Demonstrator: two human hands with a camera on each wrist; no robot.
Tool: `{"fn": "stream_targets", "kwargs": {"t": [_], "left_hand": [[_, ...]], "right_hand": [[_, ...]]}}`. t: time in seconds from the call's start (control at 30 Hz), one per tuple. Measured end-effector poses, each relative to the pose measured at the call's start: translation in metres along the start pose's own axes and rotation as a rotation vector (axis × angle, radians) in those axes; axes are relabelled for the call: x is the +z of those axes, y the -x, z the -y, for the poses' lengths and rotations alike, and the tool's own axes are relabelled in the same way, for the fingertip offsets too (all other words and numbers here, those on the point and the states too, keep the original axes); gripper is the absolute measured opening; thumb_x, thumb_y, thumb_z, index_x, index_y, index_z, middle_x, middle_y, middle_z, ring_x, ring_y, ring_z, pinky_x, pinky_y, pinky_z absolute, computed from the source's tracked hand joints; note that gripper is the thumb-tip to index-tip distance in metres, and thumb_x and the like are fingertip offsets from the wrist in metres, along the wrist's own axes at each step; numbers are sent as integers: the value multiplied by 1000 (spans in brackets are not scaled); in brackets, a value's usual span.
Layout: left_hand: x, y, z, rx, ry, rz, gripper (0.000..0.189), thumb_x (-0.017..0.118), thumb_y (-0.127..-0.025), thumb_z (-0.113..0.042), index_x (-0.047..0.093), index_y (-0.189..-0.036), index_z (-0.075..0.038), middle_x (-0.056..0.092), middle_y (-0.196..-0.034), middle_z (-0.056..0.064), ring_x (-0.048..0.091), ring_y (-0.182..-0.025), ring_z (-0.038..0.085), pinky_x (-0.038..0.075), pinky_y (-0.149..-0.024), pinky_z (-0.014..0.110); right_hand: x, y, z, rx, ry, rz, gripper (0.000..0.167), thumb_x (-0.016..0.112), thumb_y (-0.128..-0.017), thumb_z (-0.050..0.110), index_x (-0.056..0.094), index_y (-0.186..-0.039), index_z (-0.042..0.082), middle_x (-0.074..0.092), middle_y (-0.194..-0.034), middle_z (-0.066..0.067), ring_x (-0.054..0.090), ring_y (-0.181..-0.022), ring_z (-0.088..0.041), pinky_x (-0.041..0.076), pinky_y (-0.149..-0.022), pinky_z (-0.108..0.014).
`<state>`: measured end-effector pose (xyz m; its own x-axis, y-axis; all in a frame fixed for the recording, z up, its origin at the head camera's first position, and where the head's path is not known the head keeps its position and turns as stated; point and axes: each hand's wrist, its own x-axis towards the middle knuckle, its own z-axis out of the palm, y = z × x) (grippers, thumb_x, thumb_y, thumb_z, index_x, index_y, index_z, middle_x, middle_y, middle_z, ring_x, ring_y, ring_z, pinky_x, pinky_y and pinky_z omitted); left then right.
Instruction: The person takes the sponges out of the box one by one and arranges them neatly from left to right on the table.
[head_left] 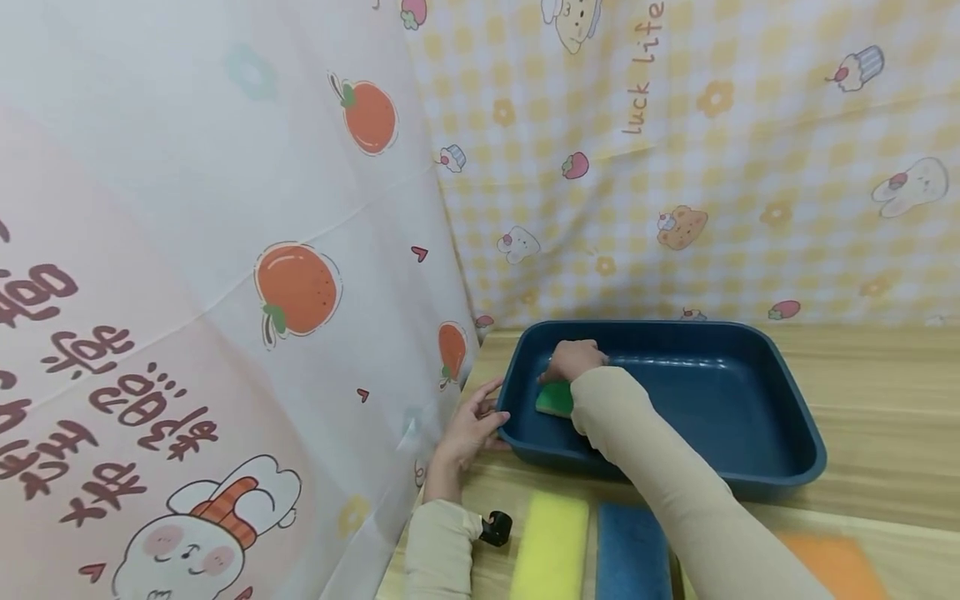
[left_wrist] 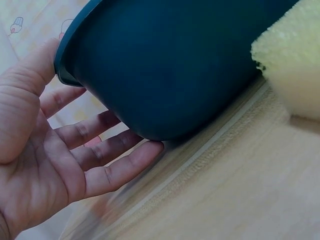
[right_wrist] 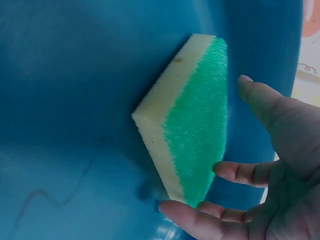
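A green-and-cream scouring sponge [right_wrist: 195, 120] lies green side up in the left end of a dark blue rectangular basin [head_left: 712, 417]. My right hand [head_left: 576, 360] reaches over it inside the basin. In the right wrist view its thumb stands apart from the sponge, while fingertips [right_wrist: 225, 169] touch or nearly touch the near edge. At the basin's left front corner, my left hand [head_left: 467, 429] holds the outside, thumb at the rim and fingers [left_wrist: 120, 170] spread against the lower wall. The right sleeve hides part of the sponge in the head view.
In front of the basin lie a yellow sponge [head_left: 551, 546], a blue sponge [head_left: 633, 554] and an orange sponge [head_left: 832, 562], the last two near the right sleeve. A black device [head_left: 496, 528] sits at the left wrist. Printed curtains [head_left: 675, 167] hang behind and at the left.
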<state>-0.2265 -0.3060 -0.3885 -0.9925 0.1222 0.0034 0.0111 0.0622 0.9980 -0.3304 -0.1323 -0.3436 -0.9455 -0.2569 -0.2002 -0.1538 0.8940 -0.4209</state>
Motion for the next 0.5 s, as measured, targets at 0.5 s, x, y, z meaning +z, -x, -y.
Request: {"fn": "stream_targets", "kwargs": {"t": [0.5], "left_hand": [[-8,-9,16,22,16,21,58,50,-88,0,30,-141,-13,46,-123,26,58,-94,28,51,-64,49]], "right_hand": [[20,-35,-3,43,72,-10,76,70,-71,47,48,-124,-3,44,-113,-31,36,-103,-44,46,-74,-54]]}}
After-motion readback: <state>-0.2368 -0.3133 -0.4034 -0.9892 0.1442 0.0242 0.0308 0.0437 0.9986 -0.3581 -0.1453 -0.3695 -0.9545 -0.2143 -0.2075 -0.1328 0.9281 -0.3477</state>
